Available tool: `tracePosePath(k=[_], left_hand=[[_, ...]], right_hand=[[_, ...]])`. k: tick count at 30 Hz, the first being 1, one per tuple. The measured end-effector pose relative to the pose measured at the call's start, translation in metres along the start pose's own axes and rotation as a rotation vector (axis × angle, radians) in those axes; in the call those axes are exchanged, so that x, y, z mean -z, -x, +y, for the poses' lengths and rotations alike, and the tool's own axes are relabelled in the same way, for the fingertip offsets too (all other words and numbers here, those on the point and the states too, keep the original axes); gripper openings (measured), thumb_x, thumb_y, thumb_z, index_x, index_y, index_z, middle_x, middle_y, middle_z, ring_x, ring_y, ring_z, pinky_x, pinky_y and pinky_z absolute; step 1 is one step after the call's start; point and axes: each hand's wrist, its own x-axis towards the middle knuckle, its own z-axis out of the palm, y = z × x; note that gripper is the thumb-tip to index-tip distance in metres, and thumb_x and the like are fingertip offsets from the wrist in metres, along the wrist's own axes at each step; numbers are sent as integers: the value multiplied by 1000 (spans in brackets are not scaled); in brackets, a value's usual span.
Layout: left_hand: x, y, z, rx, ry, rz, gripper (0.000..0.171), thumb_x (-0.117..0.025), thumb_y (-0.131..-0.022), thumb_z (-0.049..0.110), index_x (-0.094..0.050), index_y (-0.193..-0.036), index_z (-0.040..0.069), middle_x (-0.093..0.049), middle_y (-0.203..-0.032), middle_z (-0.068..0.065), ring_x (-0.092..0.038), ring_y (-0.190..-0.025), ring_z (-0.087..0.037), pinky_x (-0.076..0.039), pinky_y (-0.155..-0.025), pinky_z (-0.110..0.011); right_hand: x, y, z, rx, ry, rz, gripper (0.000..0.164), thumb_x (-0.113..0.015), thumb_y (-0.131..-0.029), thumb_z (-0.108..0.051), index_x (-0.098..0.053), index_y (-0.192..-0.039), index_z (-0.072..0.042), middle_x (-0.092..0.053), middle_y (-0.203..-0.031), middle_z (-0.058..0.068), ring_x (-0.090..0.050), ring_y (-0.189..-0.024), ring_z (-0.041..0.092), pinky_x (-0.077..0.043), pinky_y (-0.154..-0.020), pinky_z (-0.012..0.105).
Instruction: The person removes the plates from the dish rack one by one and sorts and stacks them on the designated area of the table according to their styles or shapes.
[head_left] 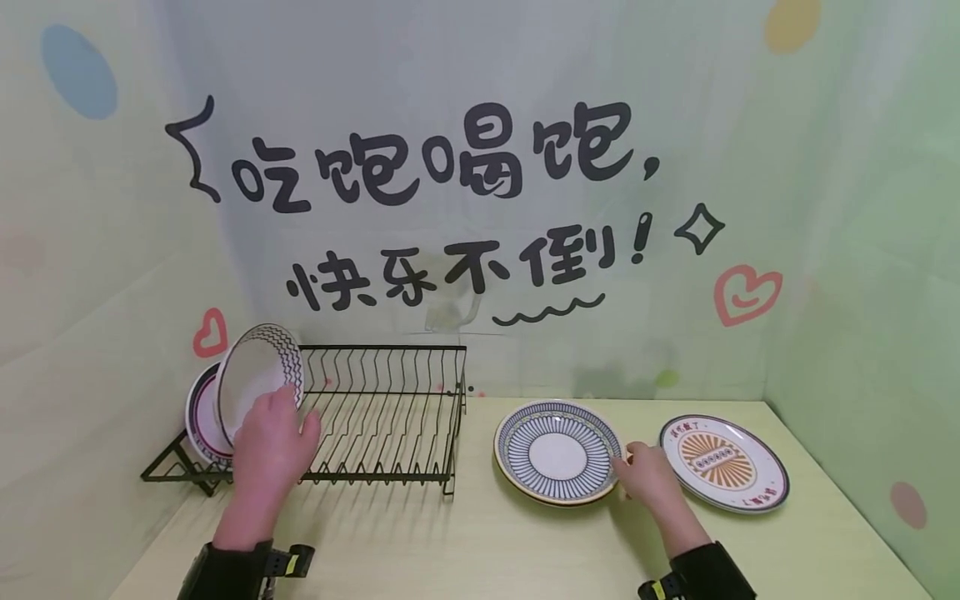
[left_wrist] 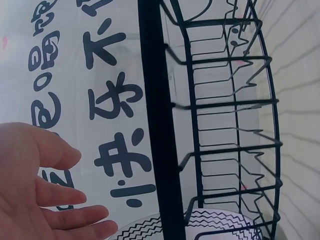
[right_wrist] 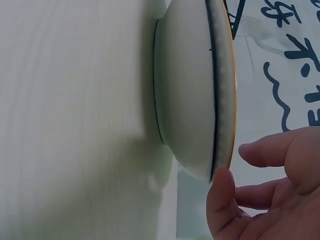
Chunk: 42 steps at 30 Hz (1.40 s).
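Observation:
A white bowl (head_left: 258, 392) with a black zigzag band stands tilted on its side at the left end of the black wire dish rack (head_left: 382, 417). My left hand (head_left: 273, 442) is in front of this bowl, and in the left wrist view its fingers (left_wrist: 85, 217) are extended with nothing between them. At the right, my right hand (head_left: 652, 479) is at the edge of a blue-patterned plate (head_left: 562, 457) stacked on another dish. In the right wrist view a fingertip (right_wrist: 222, 177) meets the rim, while the thumb stays slightly apart from it.
A plate with a dark rim and purple ring (head_left: 202, 408) leans in the rack behind the bowl. A white plate with an orange sunburst (head_left: 723, 462) lies right of the stack. A printed cloth (head_left: 480, 50) hangs behind the pale wooden table (head_left: 480, 550).

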Motion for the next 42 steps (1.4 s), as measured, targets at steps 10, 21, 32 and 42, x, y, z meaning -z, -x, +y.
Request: tracePosePath(k=[10, 21, 32, 42], left_hand=[[8, -2, -11, 80, -14, 68, 55, -59, -93, 18, -44, -133, -17, -49, -122, -41, -47, -109, -57, -39, -83, -74], [7, -4, -24, 91, -56, 237, 45, -60, -89, 16, -48, -119, -15, -51, -110, -38, -50, -100, -56, -40, -75, -72], [14, -8, -33, 143, -71, 182, 50, -57, -93, 18, -42, -125, -16, -47, -117, -42, -46, -105, -58, -38, -82, -73], [11, -8, -40, 184, -58, 161, 57, -56, -93, 17, -36, -135, -17, -44, -123, -44, -44, -110, -61, -36, -86, -75]], right_hand=[[13, 8, 4, 49, -40, 84, 48, -56, -94, -17, -51, -126, 20, -64, -105, 30, -62, -97, 44, -51, -85, 55], [18, 15, 3, 63, -43, 97, 49, -56, -96, -17, -49, -130, 17, -63, -113, 29, -62, -104, 43, -50, -90, 54], [17, 18, 1, 110, -14, 134, 50, -58, -96, -17, -48, -132, 16, -57, -123, 34, -53, -115, 48, -43, -98, 58], [11, 24, 6, 132, -6, 172, 52, -61, -94, -16, -48, -133, 15, -53, -129, 35, -48, -121, 50, -38, -103, 60]])
